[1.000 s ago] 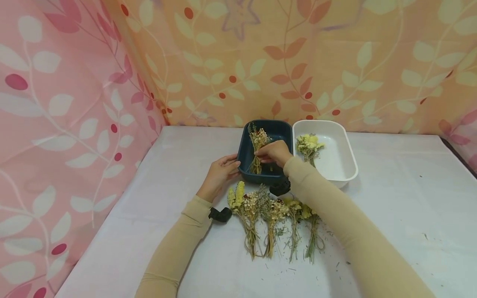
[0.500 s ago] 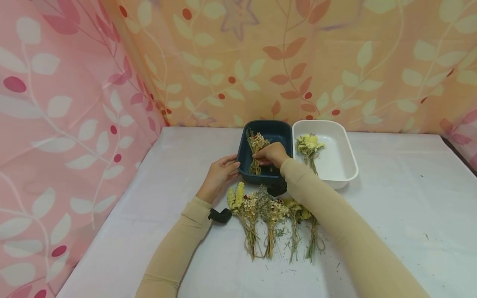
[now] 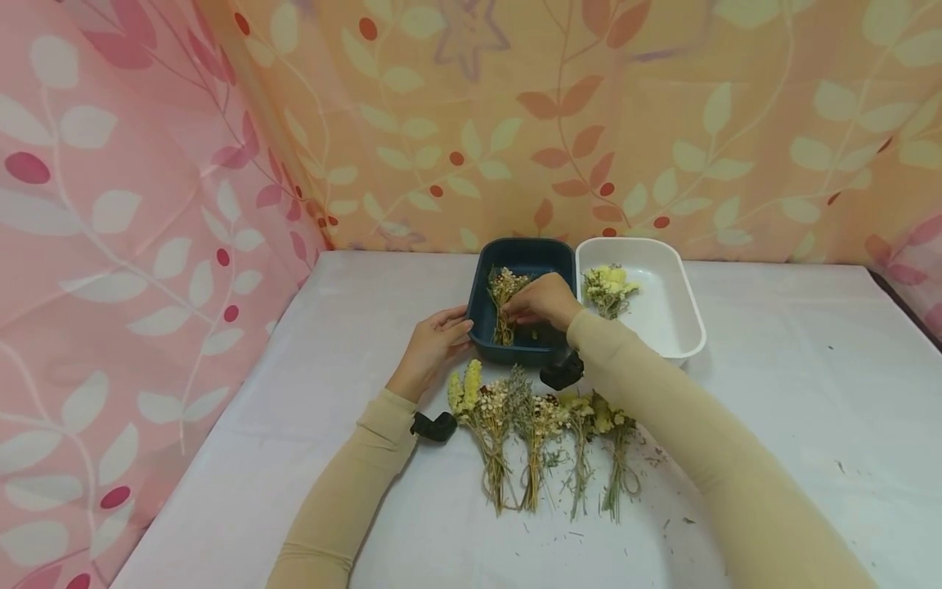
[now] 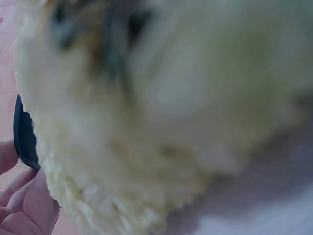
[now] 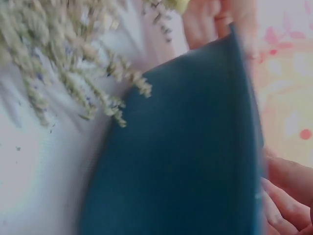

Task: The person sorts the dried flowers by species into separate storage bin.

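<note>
My right hand (image 3: 543, 299) pinches a small dried flower bouquet (image 3: 508, 284) by its stems, inside the dark blue tray (image 3: 482, 270). The bouquet has cream blossoms and tied stems. My left hand (image 3: 434, 343) touches the tray's left wall with fairly straight fingers. In the right wrist view, the tray's blue wall (image 5: 181, 147) fills the middle, and right-hand fingers (image 5: 288, 196) show past its rim. A blurred pale yellow flower head (image 4: 112, 186) covers most of the left wrist view and hides much of the left hand.
A white tray (image 3: 673, 315) stands against the blue one, with a yellow dried bouquet (image 3: 609, 288) in it. Several tied bouquets (image 3: 540, 425) lie in a row in front of the trays. Plant crumbs (image 3: 684, 521) dot the white table (image 3: 795, 393). Patterned cloth (image 3: 412, 123) hangs behind.
The bouquet in my right hand has shifted, its blossoms now lower and nearer the front within the blue tray. The right forearm swung slightly left, then back right. My left hand stays put.
</note>
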`<state>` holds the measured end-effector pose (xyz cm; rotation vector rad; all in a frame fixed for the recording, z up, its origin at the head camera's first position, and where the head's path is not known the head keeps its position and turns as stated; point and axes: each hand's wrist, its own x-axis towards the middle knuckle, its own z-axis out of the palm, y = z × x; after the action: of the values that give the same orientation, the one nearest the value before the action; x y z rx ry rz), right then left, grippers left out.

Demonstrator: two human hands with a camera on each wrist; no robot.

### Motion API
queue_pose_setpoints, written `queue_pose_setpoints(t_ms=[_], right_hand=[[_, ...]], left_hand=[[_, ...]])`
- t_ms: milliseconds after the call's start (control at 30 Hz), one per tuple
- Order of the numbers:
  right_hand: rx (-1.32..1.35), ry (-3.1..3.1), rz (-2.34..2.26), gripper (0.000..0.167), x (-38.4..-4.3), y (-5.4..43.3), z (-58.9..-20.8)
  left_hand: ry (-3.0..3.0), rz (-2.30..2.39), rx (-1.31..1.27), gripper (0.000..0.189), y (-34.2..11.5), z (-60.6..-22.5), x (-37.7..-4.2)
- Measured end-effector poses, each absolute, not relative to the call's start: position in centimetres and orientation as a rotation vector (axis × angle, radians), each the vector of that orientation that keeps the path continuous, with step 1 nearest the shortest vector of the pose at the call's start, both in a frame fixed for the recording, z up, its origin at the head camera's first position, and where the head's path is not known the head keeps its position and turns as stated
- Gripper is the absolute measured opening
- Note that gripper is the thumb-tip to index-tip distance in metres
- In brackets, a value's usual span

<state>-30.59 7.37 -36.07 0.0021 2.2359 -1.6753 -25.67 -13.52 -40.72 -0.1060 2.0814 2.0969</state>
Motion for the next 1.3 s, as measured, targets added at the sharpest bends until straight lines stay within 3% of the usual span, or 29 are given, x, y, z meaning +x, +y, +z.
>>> queue_pose_setpoints(t_ms=[300,700,1300], right_hand=[[-0.047,2.178,-1.7,0.038,-27.9,10.1,-33.3],[-0.168,2.154,-1.677,0.035,-23.0,14.1,-31.5],[-0.15,2.193,-1.66,0.051,-16.6,18.5,-32.5]], left_hand=[[2.071,2.103,-0.095,0.044,-13.7,-40.8,-25.7],[2.059,2.1,-0.084,0.044,-13.8,-40.6,-25.6],[2.079,2.105,-0.088,0.044,-13.6,-40.9,-25.7]])
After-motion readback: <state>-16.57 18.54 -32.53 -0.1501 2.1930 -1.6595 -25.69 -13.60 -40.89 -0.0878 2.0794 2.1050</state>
